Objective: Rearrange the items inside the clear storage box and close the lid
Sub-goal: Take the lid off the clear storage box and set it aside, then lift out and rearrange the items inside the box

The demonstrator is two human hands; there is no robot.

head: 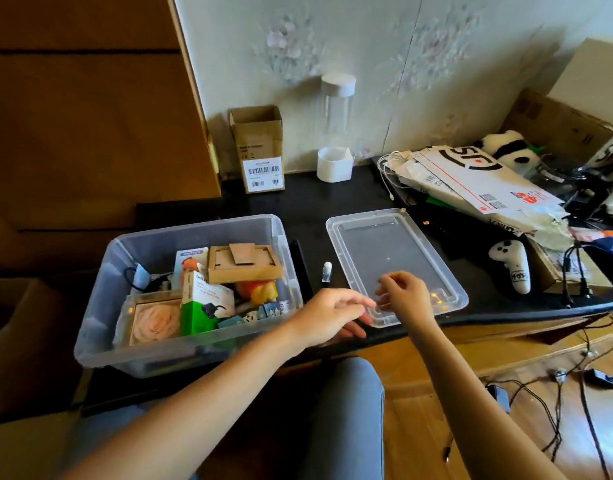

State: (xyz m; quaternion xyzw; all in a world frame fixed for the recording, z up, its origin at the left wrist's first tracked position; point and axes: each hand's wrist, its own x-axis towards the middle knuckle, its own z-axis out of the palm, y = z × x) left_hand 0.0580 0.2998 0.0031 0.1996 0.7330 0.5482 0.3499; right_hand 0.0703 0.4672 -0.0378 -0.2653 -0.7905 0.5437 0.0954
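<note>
The clear storage box [93,323] stands open on the black desk at the left. Inside it lie a wooden frame box [244,263], a green and white carton [203,304], a rose picture [156,320], an orange toy [260,289] and a blue face mask [140,275]. The clear lid [384,244] lies flat to the right of the box. My left hand [327,315] hovers between box and lid, fingers loosely extended toward the lid's near left corner. My right hand [404,296] is over the lid's near edge with fingers loosely curled, holding nothing I can see.
A small white vial [326,271] lies between box and lid. A cardboard carton [260,148] and a tall clear jar [336,129] stand at the back wall. Mail envelopes [478,181], a plush panda [509,147], a white controller [511,265] and cables crowd the right side.
</note>
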